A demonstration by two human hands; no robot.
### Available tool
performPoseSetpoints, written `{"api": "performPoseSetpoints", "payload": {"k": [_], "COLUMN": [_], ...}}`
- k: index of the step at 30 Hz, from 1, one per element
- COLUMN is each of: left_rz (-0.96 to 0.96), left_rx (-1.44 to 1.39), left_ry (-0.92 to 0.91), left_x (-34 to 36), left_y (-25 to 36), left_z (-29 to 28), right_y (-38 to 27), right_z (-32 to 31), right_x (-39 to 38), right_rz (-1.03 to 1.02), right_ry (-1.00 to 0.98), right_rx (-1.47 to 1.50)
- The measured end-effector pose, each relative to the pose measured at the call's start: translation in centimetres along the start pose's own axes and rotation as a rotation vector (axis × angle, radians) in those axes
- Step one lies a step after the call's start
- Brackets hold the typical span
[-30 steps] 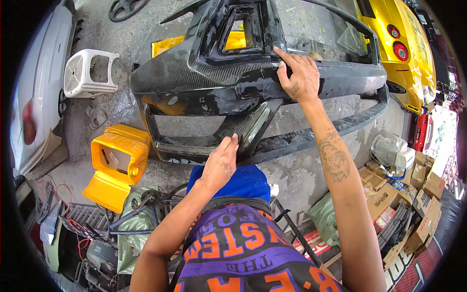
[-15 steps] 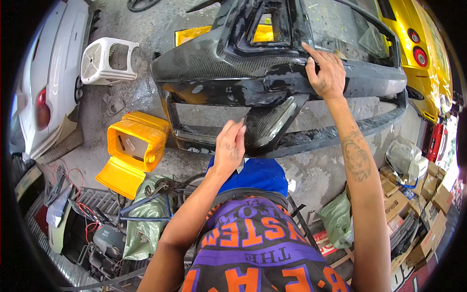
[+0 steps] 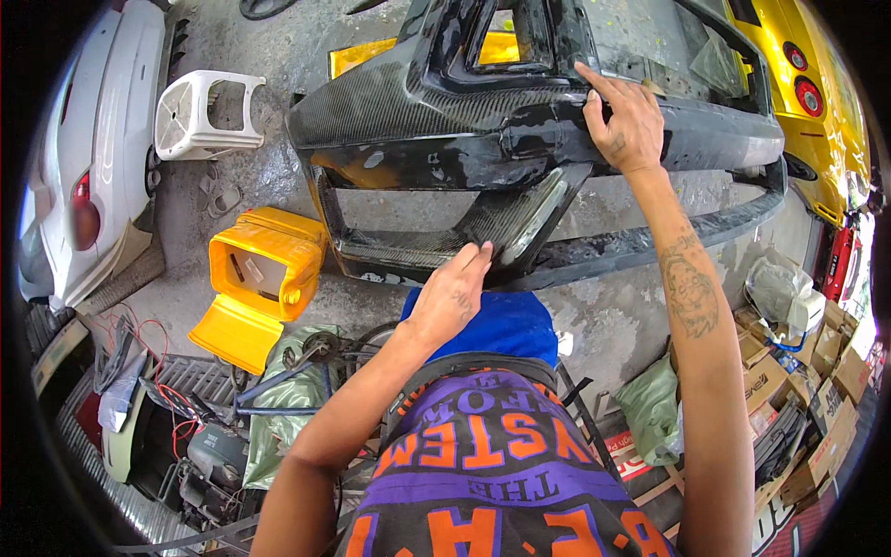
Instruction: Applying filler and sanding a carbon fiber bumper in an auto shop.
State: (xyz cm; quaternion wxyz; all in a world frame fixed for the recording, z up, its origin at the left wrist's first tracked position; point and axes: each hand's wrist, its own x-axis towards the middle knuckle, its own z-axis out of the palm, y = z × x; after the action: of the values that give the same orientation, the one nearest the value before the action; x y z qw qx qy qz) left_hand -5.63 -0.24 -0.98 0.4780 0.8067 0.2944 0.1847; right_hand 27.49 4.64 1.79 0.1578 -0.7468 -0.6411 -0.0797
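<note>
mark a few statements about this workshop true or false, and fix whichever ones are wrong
1. The right hand touches the car bumper. True.
2. The left hand touches the white plastic stool. False: its fingertips are at the lower part of the car bumper.
3. The yellow plastic container has its flap open. True.
4. The white plastic stool is right of the car bumper. False: it is to the left.
5. The yellow car has round red tail lights. True.
</note>
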Motion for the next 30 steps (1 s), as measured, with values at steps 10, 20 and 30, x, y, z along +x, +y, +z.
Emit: {"api": "performPoseSetpoints", "payload": {"k": [10,20,30], "left_rz": [-0.037,0.035,0.055], "left_rx": [0.018,-0.047,-0.132], "left_ry": [-0.044,-0.056,0.056], "left_x": [0.4,-1.1,1.1], "left_y": [0.6,-0.5,-1.0], "left_z": [0.1,-1.1,-0.6], "right_y": [-0.1,-0.1,-0.1], "right_z": [0.2,0.1,0.4], "right_x": [-0.5,-0.6,-0.4], "right_rz": [0.017,-0.004,-0.025], "right_ry": [0.011,0.002,0.035], "right_rx": [-0.037,-0.051,-0.046]}}
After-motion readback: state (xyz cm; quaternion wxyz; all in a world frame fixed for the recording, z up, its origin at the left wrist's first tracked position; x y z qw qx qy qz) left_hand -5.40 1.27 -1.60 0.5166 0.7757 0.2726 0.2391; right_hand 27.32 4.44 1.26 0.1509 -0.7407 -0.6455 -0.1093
